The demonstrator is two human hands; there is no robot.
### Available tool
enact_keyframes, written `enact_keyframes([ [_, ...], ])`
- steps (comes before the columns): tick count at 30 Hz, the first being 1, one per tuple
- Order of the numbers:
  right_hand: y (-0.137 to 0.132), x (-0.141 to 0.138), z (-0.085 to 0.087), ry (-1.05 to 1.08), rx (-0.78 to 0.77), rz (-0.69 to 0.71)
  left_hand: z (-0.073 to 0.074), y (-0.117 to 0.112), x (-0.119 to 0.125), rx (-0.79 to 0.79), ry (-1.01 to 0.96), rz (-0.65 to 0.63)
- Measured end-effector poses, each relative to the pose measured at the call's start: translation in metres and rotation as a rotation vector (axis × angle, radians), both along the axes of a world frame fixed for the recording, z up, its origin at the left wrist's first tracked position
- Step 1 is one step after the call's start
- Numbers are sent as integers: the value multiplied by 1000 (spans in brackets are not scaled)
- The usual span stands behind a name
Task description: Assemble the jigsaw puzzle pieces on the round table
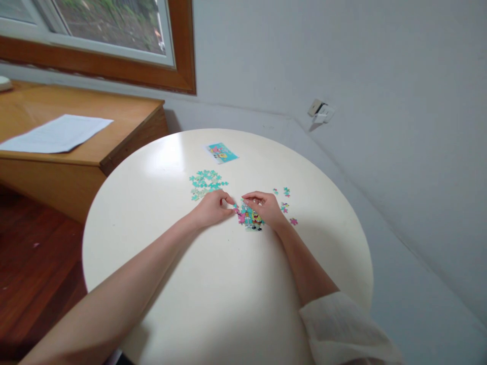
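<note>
A partly joined jigsaw puzzle [249, 219] with pink and yellow cartoon figures on teal lies flat on the round white table [213, 284]. At its left edge, my left hand [213, 207] pinches a small pink and teal puzzle piece [236, 208] between thumb and fingertips. My right hand [267, 207] reaches over the puzzle's upper right part and hides some of it. Its thumb and fingers close on a small teal piece [244, 201] at the top edge; where that piece ends and the puzzle begins is hard to make out.
Several loose teal pieces [207, 178] form a pile beyond my left hand. A few more, including a pink one [293, 221], lie to the right. Farther back is a picture card [222, 152]. A wooden desk [129, 119] with white paper [61, 133] stands left, near the wall.
</note>
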State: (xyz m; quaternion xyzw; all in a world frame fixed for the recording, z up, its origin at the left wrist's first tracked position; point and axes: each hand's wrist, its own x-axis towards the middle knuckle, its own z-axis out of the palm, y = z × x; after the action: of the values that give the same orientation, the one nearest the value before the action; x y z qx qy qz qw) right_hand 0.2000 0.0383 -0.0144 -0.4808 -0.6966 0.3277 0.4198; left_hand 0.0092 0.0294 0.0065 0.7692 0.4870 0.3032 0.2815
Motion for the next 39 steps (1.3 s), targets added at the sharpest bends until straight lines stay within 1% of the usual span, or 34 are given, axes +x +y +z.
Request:
enact_keyframes([
  [5,0,0,0,1,-4,-1,-2,0,-1,-7,1,-19],
  [16,1,0,-1,0,4,10,-2,1,-1,-60,92,-36],
  [25,0,0,0,-9,6,13,2,-1,-1,-54,139,-45],
  [39,1,0,-2,-4,6,4,9,-5,2,-62,197,-27],
])
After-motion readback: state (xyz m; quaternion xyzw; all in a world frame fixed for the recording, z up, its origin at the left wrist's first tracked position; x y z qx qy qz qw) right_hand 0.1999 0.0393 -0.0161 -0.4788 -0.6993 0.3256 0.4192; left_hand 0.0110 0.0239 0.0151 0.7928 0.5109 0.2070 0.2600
